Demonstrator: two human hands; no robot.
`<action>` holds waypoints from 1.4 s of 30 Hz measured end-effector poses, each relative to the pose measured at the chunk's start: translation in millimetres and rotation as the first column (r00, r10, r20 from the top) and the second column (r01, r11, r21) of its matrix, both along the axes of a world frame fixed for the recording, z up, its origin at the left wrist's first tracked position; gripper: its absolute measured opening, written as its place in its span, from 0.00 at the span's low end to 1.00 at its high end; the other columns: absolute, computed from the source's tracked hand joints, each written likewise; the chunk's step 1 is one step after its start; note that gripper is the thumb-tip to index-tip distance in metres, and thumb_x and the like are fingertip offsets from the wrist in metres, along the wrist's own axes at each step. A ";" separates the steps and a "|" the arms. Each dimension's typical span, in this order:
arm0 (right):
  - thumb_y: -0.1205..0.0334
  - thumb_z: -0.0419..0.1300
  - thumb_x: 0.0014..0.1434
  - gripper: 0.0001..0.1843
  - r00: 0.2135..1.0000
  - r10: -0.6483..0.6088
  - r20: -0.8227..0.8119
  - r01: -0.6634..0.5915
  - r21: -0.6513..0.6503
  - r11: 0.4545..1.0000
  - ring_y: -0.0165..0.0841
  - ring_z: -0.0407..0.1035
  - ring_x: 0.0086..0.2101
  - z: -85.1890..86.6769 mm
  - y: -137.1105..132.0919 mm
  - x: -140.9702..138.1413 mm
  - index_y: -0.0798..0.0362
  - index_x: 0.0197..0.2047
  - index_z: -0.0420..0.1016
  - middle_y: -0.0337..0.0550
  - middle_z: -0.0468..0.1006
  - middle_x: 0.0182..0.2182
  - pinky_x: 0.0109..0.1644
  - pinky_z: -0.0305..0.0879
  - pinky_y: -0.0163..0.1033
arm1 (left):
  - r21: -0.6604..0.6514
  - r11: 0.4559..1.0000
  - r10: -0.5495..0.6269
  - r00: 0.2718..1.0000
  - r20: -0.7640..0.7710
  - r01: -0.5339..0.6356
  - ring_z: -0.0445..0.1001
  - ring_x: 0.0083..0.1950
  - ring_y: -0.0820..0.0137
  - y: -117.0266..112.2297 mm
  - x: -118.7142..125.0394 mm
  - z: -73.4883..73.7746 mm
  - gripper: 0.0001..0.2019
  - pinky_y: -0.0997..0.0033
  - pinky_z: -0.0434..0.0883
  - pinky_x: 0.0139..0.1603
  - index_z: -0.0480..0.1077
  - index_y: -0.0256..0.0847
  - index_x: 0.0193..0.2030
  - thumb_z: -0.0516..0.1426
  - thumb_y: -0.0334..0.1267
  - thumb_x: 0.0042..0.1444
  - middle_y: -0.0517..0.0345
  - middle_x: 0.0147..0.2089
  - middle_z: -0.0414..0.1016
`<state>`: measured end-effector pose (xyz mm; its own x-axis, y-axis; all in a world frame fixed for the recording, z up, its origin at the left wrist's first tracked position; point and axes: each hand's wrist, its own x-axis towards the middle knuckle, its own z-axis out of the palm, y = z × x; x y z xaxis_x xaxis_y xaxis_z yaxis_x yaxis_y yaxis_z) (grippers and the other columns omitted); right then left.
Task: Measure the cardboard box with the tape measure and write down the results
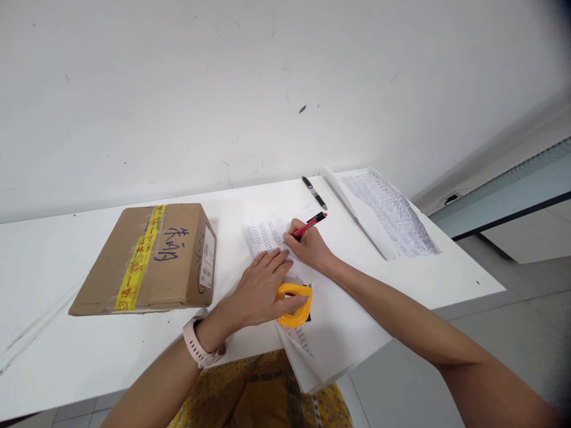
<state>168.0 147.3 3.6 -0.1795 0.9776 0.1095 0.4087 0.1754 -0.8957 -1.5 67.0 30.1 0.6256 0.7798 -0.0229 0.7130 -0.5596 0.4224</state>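
My right hand [308,246] grips a red pen [311,224] with its tip down on a printed sheet of paper [343,321] in the middle of the white table [57,351]. My left hand [263,288] lies flat on the same sheet, fingers stretched toward the pen tip. Its thumb goes through a yellow ring-shaped tool [293,304] that rests on the paper. A pink watch [198,348] is on my left wrist. The sheet hangs over the table's front edge.
A cardboard box [151,258] with yellow tape and blue writing lies on the left. A black pen [314,192] and a stack of printed papers [386,211] lie at the back right. A white wall stands behind; floor shows at right.
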 end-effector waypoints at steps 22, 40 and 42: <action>0.83 0.44 0.55 0.29 0.801 -0.038 0.597 -0.315 0.474 0.822 0.41 0.63 0.40 -17.8 29.7 33.0 0.51 0.50 0.76 0.50 0.73 0.38 0.40 0.62 0.43 | -0.037 0.997 0.072 0.990 0.120 -0.068 0.59 0.71 0.51 -4.7 -4.8 8.9 0.31 0.47 0.57 0.69 0.65 0.36 0.62 0.56 0.57 0.60 0.38 0.69 0.63; 0.60 0.48 0.67 0.17 0.986 -0.004 0.168 -0.078 0.481 0.873 0.42 0.68 0.42 32.4 -20.2 13.6 0.52 0.48 0.77 0.52 0.77 0.40 0.49 0.63 0.48 | -0.152 0.882 0.454 0.718 0.527 -0.446 0.71 0.44 0.61 -86.4 -0.6 34.1 0.21 0.60 0.68 0.47 0.66 0.41 0.48 0.64 0.40 0.48 0.53 0.45 0.74; 0.53 0.47 0.69 0.19 0.954 0.296 0.038 -0.298 0.206 0.932 0.38 0.70 0.38 60.8 -50.5 3.6 0.50 0.45 0.78 0.48 0.79 0.40 0.42 0.65 0.43 | -0.256 0.851 0.512 0.620 0.594 -0.457 0.71 0.44 0.63 -104.3 -14.4 44.6 0.20 0.61 0.67 0.49 0.67 0.42 0.48 0.63 0.40 0.48 0.54 0.45 0.75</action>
<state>171.6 96.7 64.3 -0.4594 0.8354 0.3018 0.3151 0.4709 -0.8240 -15.9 -37.3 74.7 0.0460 0.9870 0.1542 0.4291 -0.1589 0.8892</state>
